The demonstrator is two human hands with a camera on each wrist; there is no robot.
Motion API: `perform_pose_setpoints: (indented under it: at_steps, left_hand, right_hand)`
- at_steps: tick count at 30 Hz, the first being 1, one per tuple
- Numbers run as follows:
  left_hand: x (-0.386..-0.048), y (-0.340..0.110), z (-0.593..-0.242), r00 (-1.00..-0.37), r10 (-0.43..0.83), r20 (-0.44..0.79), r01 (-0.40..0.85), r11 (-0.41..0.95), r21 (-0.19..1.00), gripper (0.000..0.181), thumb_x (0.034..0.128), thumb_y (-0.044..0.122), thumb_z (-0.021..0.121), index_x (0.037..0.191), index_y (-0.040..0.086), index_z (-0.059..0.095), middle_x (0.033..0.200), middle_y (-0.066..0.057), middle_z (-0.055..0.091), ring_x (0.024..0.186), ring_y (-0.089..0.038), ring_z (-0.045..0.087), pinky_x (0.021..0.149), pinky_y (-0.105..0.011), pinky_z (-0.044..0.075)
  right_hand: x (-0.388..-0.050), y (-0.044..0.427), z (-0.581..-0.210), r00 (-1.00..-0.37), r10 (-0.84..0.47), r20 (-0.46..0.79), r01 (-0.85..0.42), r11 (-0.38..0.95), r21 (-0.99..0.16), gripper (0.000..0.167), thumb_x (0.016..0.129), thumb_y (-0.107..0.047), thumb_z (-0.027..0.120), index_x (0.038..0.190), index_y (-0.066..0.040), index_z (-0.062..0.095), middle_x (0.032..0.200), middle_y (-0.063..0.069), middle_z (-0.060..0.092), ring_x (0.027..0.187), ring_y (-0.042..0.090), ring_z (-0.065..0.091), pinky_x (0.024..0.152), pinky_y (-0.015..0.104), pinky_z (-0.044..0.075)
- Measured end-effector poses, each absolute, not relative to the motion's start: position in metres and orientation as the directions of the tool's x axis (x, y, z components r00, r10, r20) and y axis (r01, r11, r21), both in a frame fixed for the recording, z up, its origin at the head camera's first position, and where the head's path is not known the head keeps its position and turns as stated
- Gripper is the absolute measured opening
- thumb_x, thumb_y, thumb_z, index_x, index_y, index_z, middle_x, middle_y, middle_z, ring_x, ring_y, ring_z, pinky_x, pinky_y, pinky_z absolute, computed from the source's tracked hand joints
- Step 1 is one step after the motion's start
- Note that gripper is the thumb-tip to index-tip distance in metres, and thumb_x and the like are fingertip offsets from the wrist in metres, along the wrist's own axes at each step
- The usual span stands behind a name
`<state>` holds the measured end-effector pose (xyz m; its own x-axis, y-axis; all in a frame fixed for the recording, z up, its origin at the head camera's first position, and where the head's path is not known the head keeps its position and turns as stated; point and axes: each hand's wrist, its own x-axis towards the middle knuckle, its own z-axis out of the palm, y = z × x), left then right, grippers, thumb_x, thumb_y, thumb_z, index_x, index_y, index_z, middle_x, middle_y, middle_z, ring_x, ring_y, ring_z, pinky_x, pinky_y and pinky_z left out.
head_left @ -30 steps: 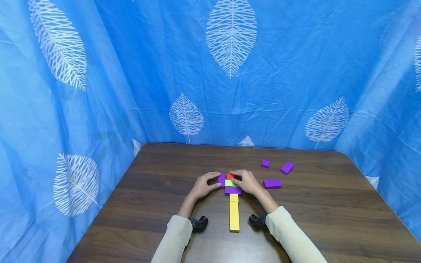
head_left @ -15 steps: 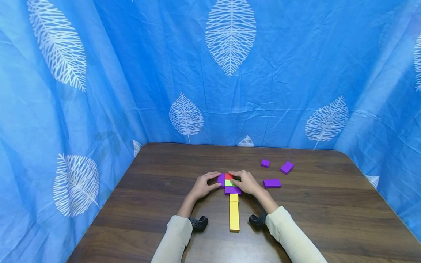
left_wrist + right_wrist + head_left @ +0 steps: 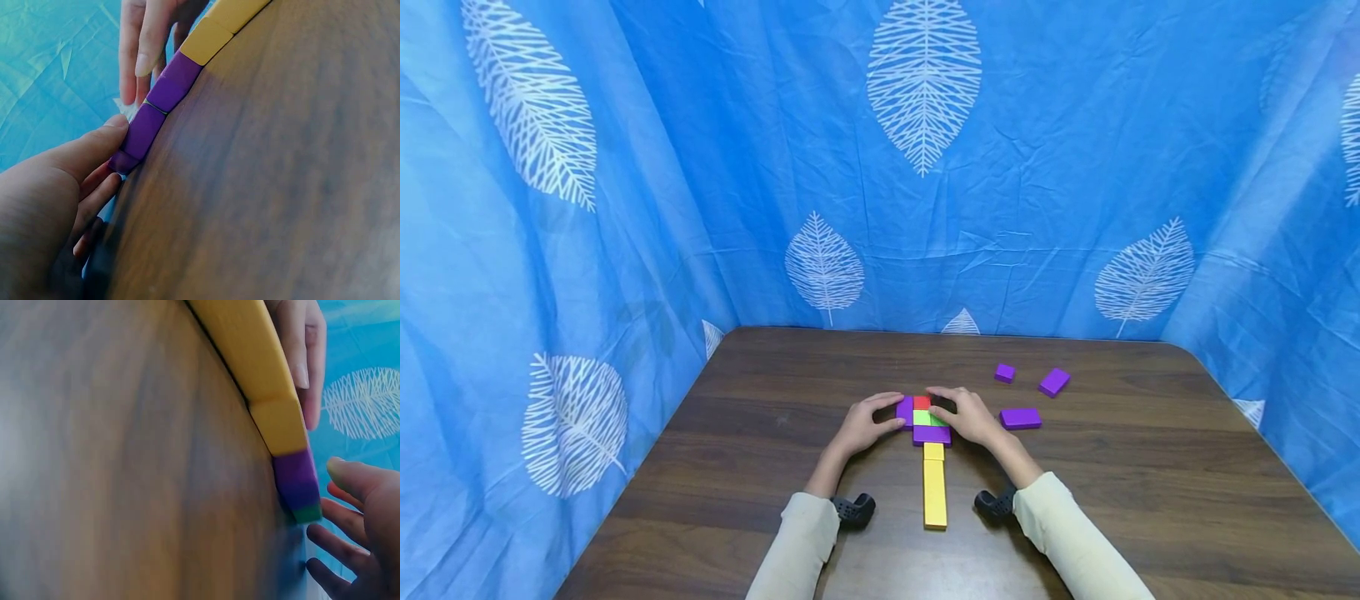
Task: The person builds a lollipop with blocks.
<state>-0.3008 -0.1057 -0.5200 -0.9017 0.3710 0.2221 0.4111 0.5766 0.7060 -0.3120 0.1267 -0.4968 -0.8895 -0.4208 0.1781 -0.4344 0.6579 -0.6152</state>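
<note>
A purple block (image 3: pixel 905 412) stands at the left of a joined group, pinched between the thumb and fingers of my left hand (image 3: pixel 859 427). Right of it lie a red block (image 3: pixel 922 402) and green blocks (image 3: pixel 922 417), with another purple block (image 3: pixel 932 434) below them. A yellow strip (image 3: pixel 935 493) of two pieces runs from there toward me. My right hand (image 3: pixel 971 417) hovers at the group's right side, fingers spread; in the right wrist view its thumb stands apart from the green block (image 3: pixel 307 514) and it holds nothing.
On the wooden table (image 3: pixel 775 367), three loose purple blocks lie to the right: a small one (image 3: pixel 1005 373), a tilted one (image 3: pixel 1055 382) and a longer one (image 3: pixel 1020 418). A blue curtain (image 3: pixel 1037 167) with white leaves hangs behind and at both sides.
My right hand has moved slightly right, off the green and red blocks, and more of their tops shows. My left hand stays in place.
</note>
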Motion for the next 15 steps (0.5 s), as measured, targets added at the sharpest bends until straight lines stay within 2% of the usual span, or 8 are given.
perform_pose_setpoints:
  at_steps: [7, 15]
  left_hand:
    - [-0.301, -0.106, -0.522, -0.902, 0.364, 0.23, 0.412, 0.576, 0.706, 0.048, 0.0863, 0.036, 0.064, 0.128, 0.014, 0.057, 0.132, -0.005, 0.052, 0.124, -0.025, 0.043, 0.103, -0.046, 0.031]
    - [-0.301, -0.105, -0.521, -0.905, 0.358, 0.23, 0.41, 0.589, 0.697, 0.047, 0.0859, 0.034, 0.065, 0.128, 0.014, 0.057, 0.131, -0.004, 0.052, 0.125, -0.023, 0.043, 0.104, -0.044, 0.031]
  right_hand:
    - [-0.323, 0.151, -0.491, -0.866, -0.399, 0.301, -0.498, 0.637, -0.589, 0.032, 0.089, -0.018, 0.062, 0.118, -0.003, 0.063, 0.118, 0.012, 0.061, 0.113, 0.034, 0.051, 0.096, 0.051, 0.038]
    - [-0.34, 0.185, -0.482, -0.835, -0.278, 0.474, -0.525, 0.658, -0.54, 0.031, 0.083, -0.008, 0.069, 0.112, 0.0, 0.065, 0.114, 0.018, 0.062, 0.109, 0.037, 0.054, 0.095, 0.052, 0.038]
